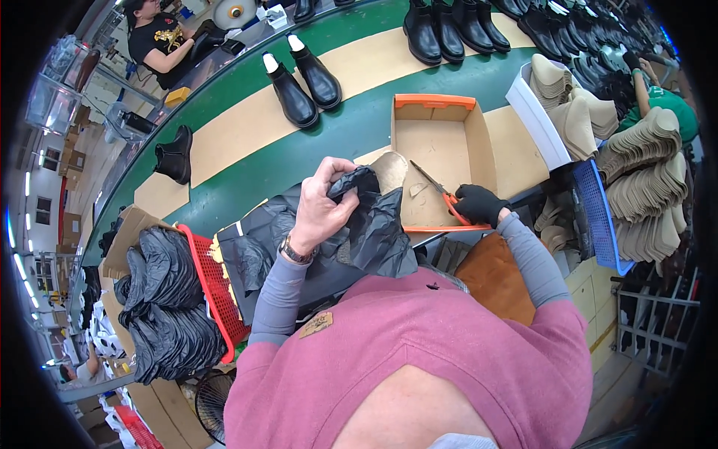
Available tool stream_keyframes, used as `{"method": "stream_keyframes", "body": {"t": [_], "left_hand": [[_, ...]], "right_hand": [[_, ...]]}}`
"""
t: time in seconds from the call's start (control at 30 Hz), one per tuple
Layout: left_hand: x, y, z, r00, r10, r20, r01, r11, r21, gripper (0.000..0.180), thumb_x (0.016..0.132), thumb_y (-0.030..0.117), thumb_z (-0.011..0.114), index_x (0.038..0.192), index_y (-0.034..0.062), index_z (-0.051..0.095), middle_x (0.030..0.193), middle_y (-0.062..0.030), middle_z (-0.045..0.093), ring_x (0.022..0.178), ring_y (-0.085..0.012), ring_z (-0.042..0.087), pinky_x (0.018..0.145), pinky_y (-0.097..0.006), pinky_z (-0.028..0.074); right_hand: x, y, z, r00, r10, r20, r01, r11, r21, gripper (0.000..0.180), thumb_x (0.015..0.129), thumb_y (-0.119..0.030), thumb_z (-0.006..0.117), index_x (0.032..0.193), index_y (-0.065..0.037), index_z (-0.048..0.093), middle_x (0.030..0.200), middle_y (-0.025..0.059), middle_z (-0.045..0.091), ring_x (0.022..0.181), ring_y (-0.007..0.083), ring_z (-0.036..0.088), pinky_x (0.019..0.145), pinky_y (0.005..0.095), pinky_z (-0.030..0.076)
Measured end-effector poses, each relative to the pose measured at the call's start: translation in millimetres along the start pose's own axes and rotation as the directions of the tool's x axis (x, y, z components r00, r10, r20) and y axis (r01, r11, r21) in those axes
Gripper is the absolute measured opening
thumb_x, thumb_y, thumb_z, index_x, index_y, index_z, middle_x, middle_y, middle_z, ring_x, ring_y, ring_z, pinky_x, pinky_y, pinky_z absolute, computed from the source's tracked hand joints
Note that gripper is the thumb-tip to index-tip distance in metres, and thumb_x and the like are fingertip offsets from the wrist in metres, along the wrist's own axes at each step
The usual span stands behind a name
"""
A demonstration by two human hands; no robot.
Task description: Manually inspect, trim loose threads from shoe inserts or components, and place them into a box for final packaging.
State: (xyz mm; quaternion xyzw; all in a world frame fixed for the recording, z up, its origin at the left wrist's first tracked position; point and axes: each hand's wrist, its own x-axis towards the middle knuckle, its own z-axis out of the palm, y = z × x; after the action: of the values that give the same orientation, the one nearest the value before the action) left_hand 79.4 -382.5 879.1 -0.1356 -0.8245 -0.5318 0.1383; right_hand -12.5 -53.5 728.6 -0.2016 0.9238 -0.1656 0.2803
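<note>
Black wrapping bunched up in the left hand, orange-handled scissors in the right!
Left thumb and fingers pinch the crumpled wrapping, right in front of the pink top; the black-gloved right hand grips the scissors, blades angled over an open cardboard box, black boots standing beyond on the green table.

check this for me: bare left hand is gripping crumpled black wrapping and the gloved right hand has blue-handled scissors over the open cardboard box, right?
Not quite: the scissors are orange-handled, not blue, as the head view shows. The rest stands: the bare left hand grips crumpled black wrapping, and the gloved right hand has the scissors over the open cardboard box.
</note>
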Motion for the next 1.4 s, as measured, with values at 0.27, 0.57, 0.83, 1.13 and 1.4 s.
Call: {"method": "stream_keyframes", "body": {"t": [0.27,0.57,0.83,1.13,1.4], "left_hand": [[10.3,-9.7,-1.2,0.996,-0.085,0.038,0.082,0.995,0.061,0.03,0.07,-0.005,0.059,0.099,-0.0024,0.055,0.079,-0.0126,0.069,0.074,-0.0141,0.068,0.069,-0.025,0.049],[12.6,-13.6,-8.8,0.996,-0.084,-0.036,0.086,0.994,0.066,0.031,0.069,-0.004,0.059,0.1,-0.0037,0.056,0.087,-0.0124,0.07,0.085,-0.013,0.067,0.076,-0.025,0.049],[30.8,-10.0,26.3,0.978,-0.146,0.146,0.154,0.987,-0.039,0.028,0.071,-0.003,0.059,0.099,-0.004,0.058,0.084,-0.0122,0.069,0.079,-0.0109,0.064,0.073,-0.026,0.05],[30.2,-3.5,38.1,0.98,-0.007,0.197,0.002,1.0,0.023,0.027,0.068,-0.003,0.061,0.095,-0.0029,0.058,0.078,-0.015,0.066,0.068,-0.0196,0.067,0.062,-0.028,0.049],[25.1,5.2,34.7,0.973,0.057,0.223,-0.077,0.994,0.08,0.025,0.067,-0.003,0.06,0.093,-0.0012,0.059,0.075,-0.0149,0.064,0.064,-0.0265,0.066,0.06,-0.031,0.05]], "right_hand": [[5.2,-3.6,-12.5,0.976,-0.21,0.059,0.218,0.958,-0.186,0.029,0.082,-0.025,0.058,0.072,0.001,0.066,0.078,0.0248,0.065,0.071,0.0359,0.066,0.069,0.0428,0.053],[-97.9,-44.0,-76.1,0.984,-0.177,0.021,0.091,0.598,0.796,0.025,0.069,-0.016,0.075,0.084,0.0,0.063,0.067,0.0063,0.062,0.063,0.0129,0.063,0.06,0.0274,0.05],[-131.9,-42.3,3.9,0.942,-0.252,-0.223,0.32,0.463,0.827,0.043,0.086,-0.027,0.063,0.117,0.001,0.054,0.088,0.0052,0.058,0.074,0.0173,0.055,0.068,0.0301,0.046],[-147.8,-53.1,-2.2,0.869,-0.353,-0.346,0.481,0.764,0.43,0.06,0.093,-0.047,0.055,0.125,0.003,0.05,0.092,0.0119,0.056,0.077,0.0238,0.053,0.071,0.032,0.046],[-141.5,-65.8,-15.3,0.86,-0.394,-0.324,0.481,0.837,0.26,0.047,0.091,-0.041,0.06,0.107,0.003,0.052,0.093,0.0165,0.051,0.078,0.0338,0.052,0.071,0.0373,0.045]]}}
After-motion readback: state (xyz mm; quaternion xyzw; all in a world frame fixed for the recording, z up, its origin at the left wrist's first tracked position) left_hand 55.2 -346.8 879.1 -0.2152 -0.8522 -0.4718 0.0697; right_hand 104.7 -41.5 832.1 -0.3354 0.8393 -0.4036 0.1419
